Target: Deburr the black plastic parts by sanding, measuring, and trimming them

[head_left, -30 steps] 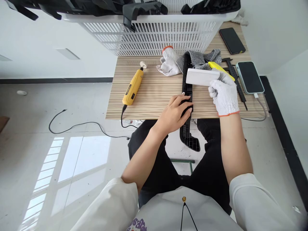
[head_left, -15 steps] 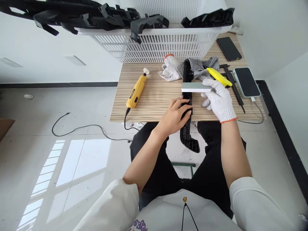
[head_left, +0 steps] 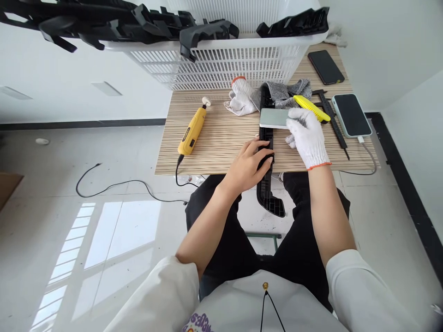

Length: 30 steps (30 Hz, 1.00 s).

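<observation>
A long black plastic part (head_left: 267, 184) lies across the wooden table (head_left: 214, 138) and juts over its near edge toward my lap. My bare left hand (head_left: 248, 163) is closed on it near the table edge. My right hand (head_left: 306, 137), in a white knit glove, holds a flat grey-white block (head_left: 275, 118) down on the part a little farther along. A yellow-handled tool (head_left: 310, 108) lies just behind that hand.
A yellow corded rotary tool (head_left: 191, 131) lies at the table's left. A white glove (head_left: 240, 96) and grey gloves (head_left: 285, 90) sit mid-back. Two phones (head_left: 351, 115) (head_left: 326, 67) and a black caliper (head_left: 333, 122) lie right. A white basket (head_left: 221, 60) holds black parts behind.
My right hand brought the grey-white block down from a raised tilt and laid it flat on the black part. My left hand kept its hold.
</observation>
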Each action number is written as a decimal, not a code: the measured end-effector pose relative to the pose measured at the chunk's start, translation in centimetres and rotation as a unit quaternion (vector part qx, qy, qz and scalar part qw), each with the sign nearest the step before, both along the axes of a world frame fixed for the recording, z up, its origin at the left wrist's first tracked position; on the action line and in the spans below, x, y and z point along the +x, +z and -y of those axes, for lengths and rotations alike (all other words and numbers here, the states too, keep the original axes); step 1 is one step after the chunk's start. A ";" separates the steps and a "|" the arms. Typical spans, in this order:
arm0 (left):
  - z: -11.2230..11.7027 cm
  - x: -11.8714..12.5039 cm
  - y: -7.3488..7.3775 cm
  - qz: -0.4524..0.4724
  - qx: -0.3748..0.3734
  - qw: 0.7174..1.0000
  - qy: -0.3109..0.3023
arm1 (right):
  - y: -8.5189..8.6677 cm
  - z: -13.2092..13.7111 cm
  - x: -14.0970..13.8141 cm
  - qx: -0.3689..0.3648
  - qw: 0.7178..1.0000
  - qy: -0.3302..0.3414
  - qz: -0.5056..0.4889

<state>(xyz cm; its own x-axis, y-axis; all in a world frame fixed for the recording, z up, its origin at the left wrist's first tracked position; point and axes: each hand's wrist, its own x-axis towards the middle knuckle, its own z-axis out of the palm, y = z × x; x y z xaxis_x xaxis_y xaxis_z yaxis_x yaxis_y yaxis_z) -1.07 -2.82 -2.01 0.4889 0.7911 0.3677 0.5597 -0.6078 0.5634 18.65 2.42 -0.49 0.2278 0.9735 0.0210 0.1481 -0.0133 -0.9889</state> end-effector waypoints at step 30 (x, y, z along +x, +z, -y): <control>0.3 0.5 0.1 -0.003 0.021 1.000 0.003 | 0.6 -0.3 0.4 -0.020 1.000 0.016 -0.010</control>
